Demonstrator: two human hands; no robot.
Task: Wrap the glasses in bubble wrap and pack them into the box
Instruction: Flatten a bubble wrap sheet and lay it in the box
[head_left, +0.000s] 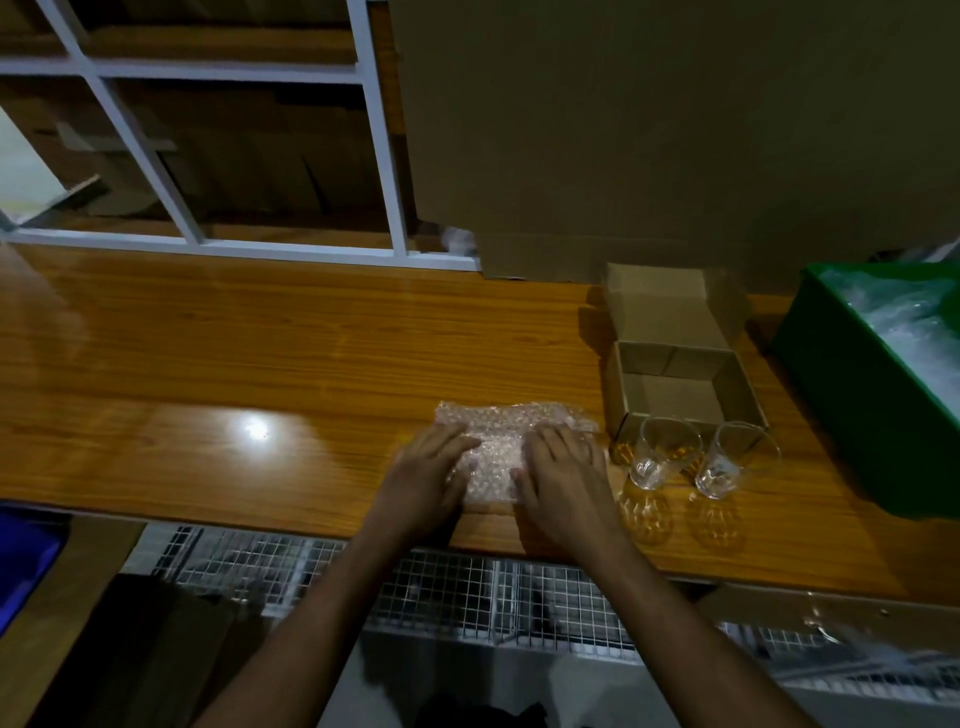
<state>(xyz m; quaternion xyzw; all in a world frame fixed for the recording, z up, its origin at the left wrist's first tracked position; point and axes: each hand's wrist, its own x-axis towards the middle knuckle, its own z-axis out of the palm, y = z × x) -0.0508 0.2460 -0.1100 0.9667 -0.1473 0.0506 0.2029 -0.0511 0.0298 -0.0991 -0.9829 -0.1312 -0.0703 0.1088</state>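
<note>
Glossy wooden tabletop (218, 364) under dim light, white shelf frame (374, 156) and cardboard sheet (649, 130) behind. Left hand (426, 478) and right hand (561, 478) pressed flat, fingers straight, on bubble wrap (498, 436) near the front edge. Just right — two glasses (660, 452) upright before the open cardboard box (675, 384); green bin (852, 384) beyond.

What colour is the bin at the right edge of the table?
Green. The bin shows in the head view, holding clear plastic wrap.
</note>
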